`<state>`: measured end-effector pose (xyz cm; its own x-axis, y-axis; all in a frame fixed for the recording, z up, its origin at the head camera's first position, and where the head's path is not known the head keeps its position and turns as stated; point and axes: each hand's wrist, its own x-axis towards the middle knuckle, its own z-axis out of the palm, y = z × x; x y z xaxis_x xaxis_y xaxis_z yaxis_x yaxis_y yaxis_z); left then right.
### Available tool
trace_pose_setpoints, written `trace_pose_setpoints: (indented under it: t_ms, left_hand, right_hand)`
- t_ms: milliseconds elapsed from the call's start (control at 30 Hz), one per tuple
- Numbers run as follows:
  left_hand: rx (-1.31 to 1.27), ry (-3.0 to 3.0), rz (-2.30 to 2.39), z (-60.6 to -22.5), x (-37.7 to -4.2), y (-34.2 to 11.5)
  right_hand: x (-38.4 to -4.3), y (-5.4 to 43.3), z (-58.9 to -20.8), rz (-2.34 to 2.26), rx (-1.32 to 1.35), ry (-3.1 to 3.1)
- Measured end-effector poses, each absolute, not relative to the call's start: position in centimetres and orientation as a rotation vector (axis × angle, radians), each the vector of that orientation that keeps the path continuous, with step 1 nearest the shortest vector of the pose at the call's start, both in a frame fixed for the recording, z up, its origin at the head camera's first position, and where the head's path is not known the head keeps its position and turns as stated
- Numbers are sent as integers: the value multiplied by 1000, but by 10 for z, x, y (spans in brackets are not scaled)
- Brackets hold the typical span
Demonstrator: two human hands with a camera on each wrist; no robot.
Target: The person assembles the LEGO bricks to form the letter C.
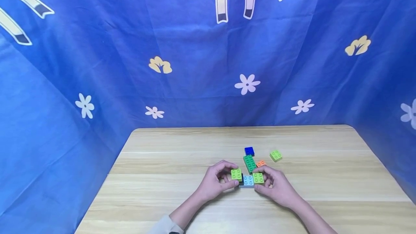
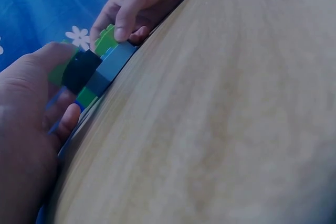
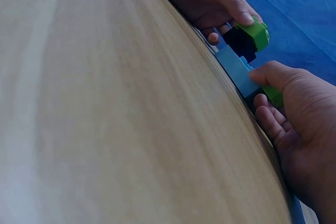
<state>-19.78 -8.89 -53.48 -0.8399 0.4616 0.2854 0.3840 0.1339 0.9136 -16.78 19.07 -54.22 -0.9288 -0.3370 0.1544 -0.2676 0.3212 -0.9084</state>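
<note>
My left hand (image 1: 216, 179) pinches a light green building brick (image 1: 236, 174) joined on top of a black brick (image 3: 240, 43). This pair is tilted close over the left end of a light blue brick (image 1: 248, 180), which lies on the table. At the blue brick's other end, my right hand (image 1: 275, 186) grips a second light green brick (image 1: 258, 178) seated on its studs, the thumb right at the blue brick's side. Two rows of blue studs show between the green bricks in the head view. In the left wrist view the black brick (image 2: 81, 70) overlaps the blue one.
Just beyond the hands lie a dark green brick (image 1: 249, 163), an orange brick (image 1: 261, 163) partly behind my right fingers, and a dark blue brick (image 1: 249, 151). A loose light green brick (image 1: 276, 155) sits farther right. Blue patterned cloth (image 1: 201, 93) hangs behind the wooden table (image 1: 156, 176).
</note>
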Motion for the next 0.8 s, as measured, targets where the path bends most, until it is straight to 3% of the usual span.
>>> trace_pose_setpoints:
  t_ms: [800]
  left_hand:
    - [929, 2315, 1812, -533, -196, -90]
  right_hand:
    - [-169, 192, -545, -1716, -601, 2495]
